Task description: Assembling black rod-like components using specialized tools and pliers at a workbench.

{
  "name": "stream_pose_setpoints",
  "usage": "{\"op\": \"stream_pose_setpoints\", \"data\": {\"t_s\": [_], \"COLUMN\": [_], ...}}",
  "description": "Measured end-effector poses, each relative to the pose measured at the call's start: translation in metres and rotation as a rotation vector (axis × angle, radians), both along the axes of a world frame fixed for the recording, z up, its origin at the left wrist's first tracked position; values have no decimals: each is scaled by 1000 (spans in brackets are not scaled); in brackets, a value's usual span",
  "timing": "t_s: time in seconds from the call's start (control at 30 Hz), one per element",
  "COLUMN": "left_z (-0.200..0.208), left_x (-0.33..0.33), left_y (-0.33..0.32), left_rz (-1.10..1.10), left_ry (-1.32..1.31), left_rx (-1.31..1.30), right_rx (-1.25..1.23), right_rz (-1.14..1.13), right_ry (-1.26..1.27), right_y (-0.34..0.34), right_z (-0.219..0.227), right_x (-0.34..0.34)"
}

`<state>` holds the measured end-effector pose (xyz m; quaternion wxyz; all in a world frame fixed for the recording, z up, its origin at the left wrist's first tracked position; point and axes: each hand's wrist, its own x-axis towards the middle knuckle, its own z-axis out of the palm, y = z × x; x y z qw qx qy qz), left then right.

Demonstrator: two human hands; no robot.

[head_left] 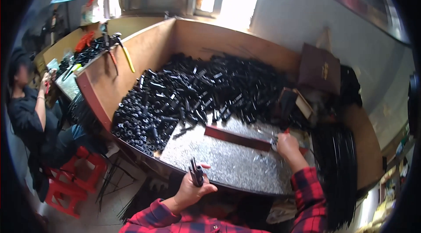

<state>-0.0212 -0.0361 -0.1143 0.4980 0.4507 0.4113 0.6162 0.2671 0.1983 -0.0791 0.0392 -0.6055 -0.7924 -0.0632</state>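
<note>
My left hand (192,191) is in front of the table's near edge, its fingers closed around a few short black plastic tubes (197,176) that stick up from the grip. My right hand (288,146) is over the right part of the silvery, speckled work surface (228,167). It is closed on a red-handled metal tool (274,141) that looks like pliers; the fingers hide much of it. Beside that hand, a long dark red strip (237,139) lies across the surface.
A large heap of black tubes (197,84) fills the wooden-walled bin (144,40). Pliers (127,57) hang on its left wall. Long black strips (335,167) lie at right, below a maroon box (319,69). Another person (33,114) works at far left near red stools (70,189).
</note>
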Motion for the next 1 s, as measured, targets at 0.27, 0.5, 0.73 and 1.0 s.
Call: {"op": "stream_pose_setpoints", "data": {"t_s": [0.27,0.5,0.73,1.0], "left_z": [-2,-14,-11,-24], "left_x": [-1,3,6,-1], "left_y": [-5,-3,-1,-3], "left_rz": [-5,-23,-95,-113], "left_ry": [46,55,-39,-49], "left_rx": [-9,43,39,16], "right_rx": [-7,141,-348,-235], "right_rz": [-11,390,600,666], "right_ry": [1,646,1233,1259], "right_y": [-5,-59,-175,-185], "right_z": [6,-1,-18,-35], "right_x": [-2,-35,-120,-141]}}
